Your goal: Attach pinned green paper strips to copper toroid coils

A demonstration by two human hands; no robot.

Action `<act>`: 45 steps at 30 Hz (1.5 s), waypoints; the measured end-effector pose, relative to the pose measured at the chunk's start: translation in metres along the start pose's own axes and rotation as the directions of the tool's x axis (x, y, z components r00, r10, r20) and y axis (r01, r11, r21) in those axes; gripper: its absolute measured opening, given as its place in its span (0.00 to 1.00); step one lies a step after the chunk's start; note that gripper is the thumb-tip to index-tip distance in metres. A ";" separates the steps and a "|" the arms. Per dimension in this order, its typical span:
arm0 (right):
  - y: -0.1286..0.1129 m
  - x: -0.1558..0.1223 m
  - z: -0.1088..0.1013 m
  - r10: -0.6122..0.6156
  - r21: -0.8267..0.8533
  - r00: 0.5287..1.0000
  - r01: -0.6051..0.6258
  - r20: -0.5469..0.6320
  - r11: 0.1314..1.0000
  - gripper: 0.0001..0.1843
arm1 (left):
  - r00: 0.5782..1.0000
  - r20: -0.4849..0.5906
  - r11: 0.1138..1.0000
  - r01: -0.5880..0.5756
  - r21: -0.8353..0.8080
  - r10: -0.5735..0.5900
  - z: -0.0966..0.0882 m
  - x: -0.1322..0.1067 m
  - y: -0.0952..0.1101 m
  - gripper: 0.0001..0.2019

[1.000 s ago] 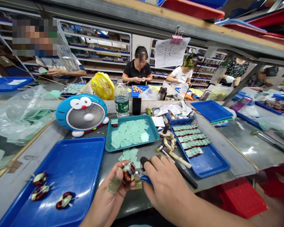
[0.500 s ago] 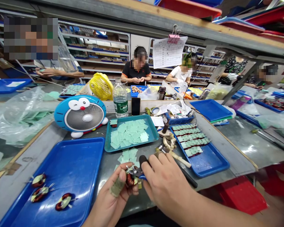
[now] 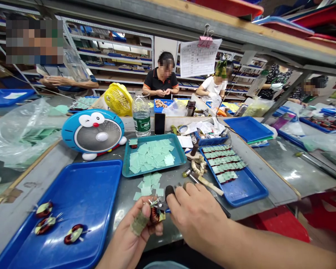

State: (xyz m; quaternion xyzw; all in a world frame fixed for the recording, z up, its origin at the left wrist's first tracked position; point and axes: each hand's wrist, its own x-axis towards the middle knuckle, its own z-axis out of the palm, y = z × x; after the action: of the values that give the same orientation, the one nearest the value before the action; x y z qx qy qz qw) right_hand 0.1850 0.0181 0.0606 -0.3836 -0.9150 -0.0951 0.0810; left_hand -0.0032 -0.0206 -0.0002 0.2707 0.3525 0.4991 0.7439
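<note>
Between finger and thumb of my left hand (image 3: pixel 136 224) is a copper-wound toroidal coil (image 3: pixel 155 215), its wire leads pointing up. Tape wraps the left thumb. My right hand (image 3: pixel 196 211) is closed around pliers (image 3: pixel 163 205), whose jaws are at the coil's leads; the handles are mostly hidden under the fingers. A dark cover sits on one right fingertip. Loose pale green square sheets (image 3: pixel 148 184) lie on the bench just beyond both hands. Further coils (image 3: pixel 74 234) rest in the blue tray (image 3: pixel 86 198) on the left.
A teal tray (image 3: pixel 182 158) of green squares stands ahead, behind it a cartoon-faced fan (image 3: pixel 93 130), a water bottle (image 3: pixel 141 116) and a phone (image 3: pixel 159 124). On the right, a blue tray (image 3: pixel 249 192) holds rows of coils with green boards, beside a hammer (image 3: pixel 210 185). People work across the bench.
The view has shifted slightly. The coil has turned a little in my left hand, showing more of its yellow side. The right hand keeps its hold on the pliers at the leads.
</note>
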 end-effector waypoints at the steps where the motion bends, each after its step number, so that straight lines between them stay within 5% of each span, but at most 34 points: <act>1: 0.000 0.000 0.002 0.030 0.054 0.999 -0.032 0.026 0.998 0.04 | 1.000 -0.002 1.000 -0.003 0.004 0.003 -0.001 0.000 -0.001 0.14; 4: -0.002 -0.001 0.008 0.181 0.302 0.975 -0.212 0.127 0.929 0.06 | 1.000 -0.005 1.000 -0.015 0.022 0.015 -0.006 0.001 -0.004 0.15; 8: 0.005 -0.006 0.017 0.395 0.560 0.907 -0.405 0.146 0.723 0.15 | 1.000 -0.026 1.000 -0.011 0.013 0.011 -0.014 0.005 -0.006 0.15; 17: 0.102 -0.029 0.111 0.672 0.371 0.739 -0.638 0.049 0.675 0.14 | 0.996 -0.079 0.969 0.011 -0.245 -0.031 -0.015 0.014 0.006 0.25; 21: 0.099 -0.027 0.113 0.662 0.382 0.741 -0.583 -0.113 0.718 0.19 | 0.996 -0.088 0.963 -0.014 -0.268 -0.010 -0.013 0.014 0.009 0.26; 24: 0.054 -0.025 0.089 0.524 0.508 0.840 -0.392 -0.143 0.767 0.21 | 0.997 -0.072 0.974 -0.017 -0.226 0.001 -0.008 0.015 0.006 0.24; 26: 0.021 -0.022 0.073 0.336 0.717 0.938 -0.173 -0.090 0.675 0.30 | 0.996 -0.083 0.984 -0.033 -0.175 0.019 -0.005 0.017 0.003 0.22; 29: -0.007 -0.014 0.063 0.230 0.857 0.970 -0.056 -0.074 0.512 0.32 | 0.993 -0.111 0.995 -0.052 -0.079 0.043 -0.002 0.018 -0.003 0.21; 36: -0.009 -0.012 0.077 0.316 0.898 0.942 -0.042 -0.110 0.438 0.23 | 0.991 -0.115 0.961 -0.029 0.276 0.063 -0.003 0.012 -0.006 0.26; 43: -0.003 -0.032 0.073 0.447 0.745 0.827 -0.051 -0.342 0.665 0.29 | 0.997 0.018 0.957 -0.072 0.283 0.070 -0.003 0.008 0.007 0.34; 45: 0.009 -0.032 0.076 0.473 0.688 0.807 -0.119 -0.353 0.716 0.28 | 0.993 -0.032 0.953 -0.103 0.286 0.117 -0.002 0.009 0.011 0.34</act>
State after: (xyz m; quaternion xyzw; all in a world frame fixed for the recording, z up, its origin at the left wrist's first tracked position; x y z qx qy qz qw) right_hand 0.2077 0.0200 -0.0194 -0.4411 -0.7599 0.1377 0.4572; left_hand -0.0083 -0.0087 0.0046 0.3815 0.4227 0.4907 0.6596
